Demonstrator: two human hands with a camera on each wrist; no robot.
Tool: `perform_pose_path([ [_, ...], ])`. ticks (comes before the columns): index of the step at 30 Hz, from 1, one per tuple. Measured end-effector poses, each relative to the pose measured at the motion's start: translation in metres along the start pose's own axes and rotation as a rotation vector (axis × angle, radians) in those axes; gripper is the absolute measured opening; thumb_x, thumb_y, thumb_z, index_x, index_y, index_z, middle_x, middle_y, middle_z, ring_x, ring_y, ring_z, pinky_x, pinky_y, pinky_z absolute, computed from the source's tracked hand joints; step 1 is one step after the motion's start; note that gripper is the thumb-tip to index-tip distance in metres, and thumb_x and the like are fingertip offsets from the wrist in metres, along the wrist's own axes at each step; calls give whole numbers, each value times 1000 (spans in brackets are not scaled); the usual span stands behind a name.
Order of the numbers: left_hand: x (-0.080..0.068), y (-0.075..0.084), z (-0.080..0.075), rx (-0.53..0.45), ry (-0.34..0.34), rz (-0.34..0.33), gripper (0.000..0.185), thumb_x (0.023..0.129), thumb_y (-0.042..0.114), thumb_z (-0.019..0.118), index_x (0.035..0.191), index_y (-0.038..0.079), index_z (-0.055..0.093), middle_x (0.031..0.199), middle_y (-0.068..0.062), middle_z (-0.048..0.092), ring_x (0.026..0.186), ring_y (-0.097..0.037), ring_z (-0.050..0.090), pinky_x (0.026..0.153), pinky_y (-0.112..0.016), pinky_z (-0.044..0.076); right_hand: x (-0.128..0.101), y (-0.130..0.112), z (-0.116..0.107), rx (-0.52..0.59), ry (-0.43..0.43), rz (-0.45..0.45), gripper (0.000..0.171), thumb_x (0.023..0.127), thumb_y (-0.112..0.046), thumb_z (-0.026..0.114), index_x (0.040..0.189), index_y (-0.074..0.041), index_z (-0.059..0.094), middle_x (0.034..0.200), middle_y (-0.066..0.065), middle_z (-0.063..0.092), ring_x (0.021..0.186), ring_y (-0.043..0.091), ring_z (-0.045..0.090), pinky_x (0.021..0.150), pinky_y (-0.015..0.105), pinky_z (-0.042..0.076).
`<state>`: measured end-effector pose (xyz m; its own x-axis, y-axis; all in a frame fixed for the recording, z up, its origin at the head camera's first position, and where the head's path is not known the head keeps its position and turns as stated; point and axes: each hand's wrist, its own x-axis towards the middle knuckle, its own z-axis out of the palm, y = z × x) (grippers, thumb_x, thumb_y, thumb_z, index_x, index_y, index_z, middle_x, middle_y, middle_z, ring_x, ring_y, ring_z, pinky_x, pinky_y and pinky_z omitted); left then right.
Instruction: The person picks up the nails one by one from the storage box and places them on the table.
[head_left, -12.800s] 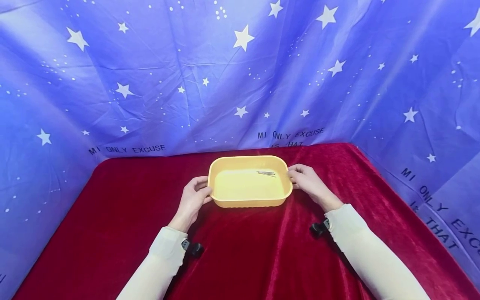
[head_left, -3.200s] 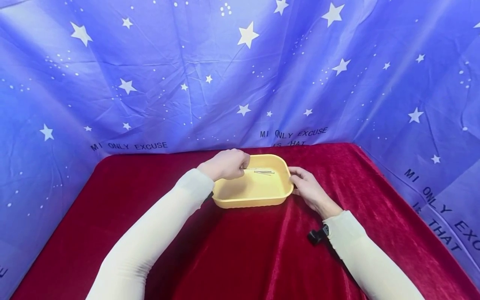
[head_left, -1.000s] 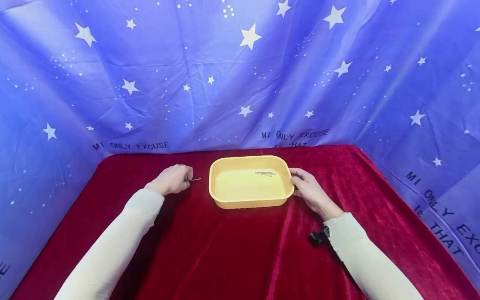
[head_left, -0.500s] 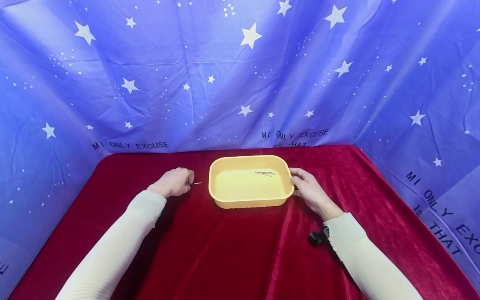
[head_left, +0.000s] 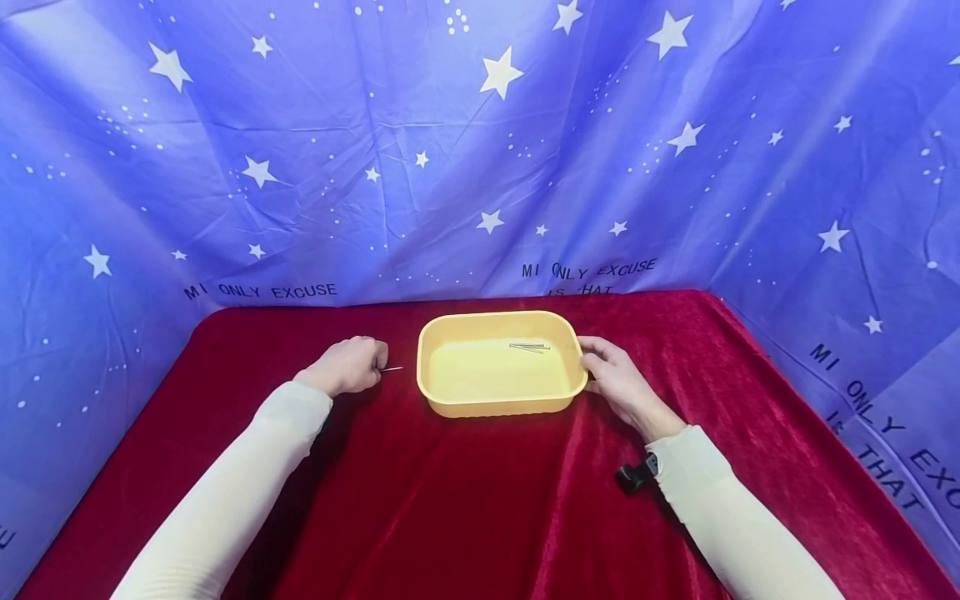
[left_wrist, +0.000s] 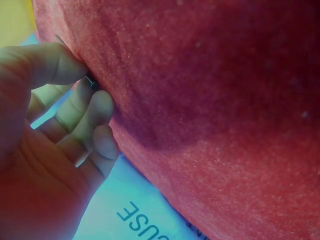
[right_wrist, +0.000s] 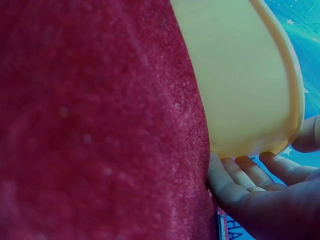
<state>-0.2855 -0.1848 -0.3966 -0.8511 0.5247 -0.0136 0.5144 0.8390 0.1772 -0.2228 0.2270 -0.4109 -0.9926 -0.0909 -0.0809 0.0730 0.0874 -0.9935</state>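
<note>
The left hand (head_left: 347, 365) rests on the red velvet cloth (head_left: 480, 483) to the left of the yellow tray (head_left: 431, 387), apart from it; its fingers are curled and pinch a thin metal pin (head_left: 392, 368), whose free end points toward the tray's left wall without touching it; in the left wrist view the thumb and fingers (left_wrist: 95, 107) close on the pin's dark end (left_wrist: 92, 82) right against the cloth. The right hand (head_left: 617, 379) grips the tray's right end; the thumb lies over the rim and the remaining fingers (right_wrist: 250, 172) curl beneath the tray's outer wall, as the right wrist view shows; the heel of the hand sits on the cloth. The tray stands flat near the middle of the table, toward the far edge; more thin metal pins (head_left: 529, 346) lie together on its floor in the far right corner, near the right hand but not touched by it. A small black camera unit (head_left: 634, 475) is strapped at the right wrist beside the cream sleeve (head_left: 738, 521); a blue star-printed backdrop (head_left: 480, 142) with black lettering encloses the table behind and on both sides.
</note>
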Motion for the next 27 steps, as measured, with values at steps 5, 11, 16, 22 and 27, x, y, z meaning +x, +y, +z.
perform_pose_path([
  [5, 1, 0, 0, -2, 4, 10, 13, 68, 3, 63, 71, 15, 60, 74, -1, 57, 68, -22, 53, 61, -38, 47, -1, 1, -1, 5, -8, -9, 48, 92, 0, 38, 139, 8, 36, 129, 30, 44, 96, 25, 58, 77, 33, 55],
  [11, 1, 0, 1, -9, 6, 12, 13, 68, 3, 63, 71, 15, 60, 74, -1, 57, 68, -22, 53, 61, -38, 47, 0, 1, -1, 9, -3, -8, 47, 92, 0, 38, 138, 8, 37, 129, 30, 45, 95, 24, 59, 76, 32, 55],
  [16, 2, -1, -1, 1, -4, 12, 12, 69, 3, 64, 73, 14, 61, 76, -2, 58, 70, -22, 54, 62, -38, 48, 0, 2, -1, 4, -2, -1, 47, 92, -1, 39, 138, 8, 38, 129, 30, 45, 97, 26, 58, 76, 32, 55],
  [22, 6, 2, -10, 25, -6, 4, 10, 70, 5, 65, 77, 13, 63, 79, -3, 59, 73, -23, 55, 65, -39, 49, 1, 2, -1, -1, 3, 1, 47, 92, -2, 39, 138, 7, 38, 129, 29, 45, 98, 25, 58, 76, 32, 55],
  [27, 10, 8, -21, 64, -15, 20, 11, 70, 4, 64, 76, 14, 62, 80, -4, 60, 73, -23, 56, 64, -40, 49, 1, 1, 0, -7, 0, -6, 46, 93, -2, 39, 138, 7, 39, 129, 29, 45, 98, 27, 58, 76, 33, 55],
])
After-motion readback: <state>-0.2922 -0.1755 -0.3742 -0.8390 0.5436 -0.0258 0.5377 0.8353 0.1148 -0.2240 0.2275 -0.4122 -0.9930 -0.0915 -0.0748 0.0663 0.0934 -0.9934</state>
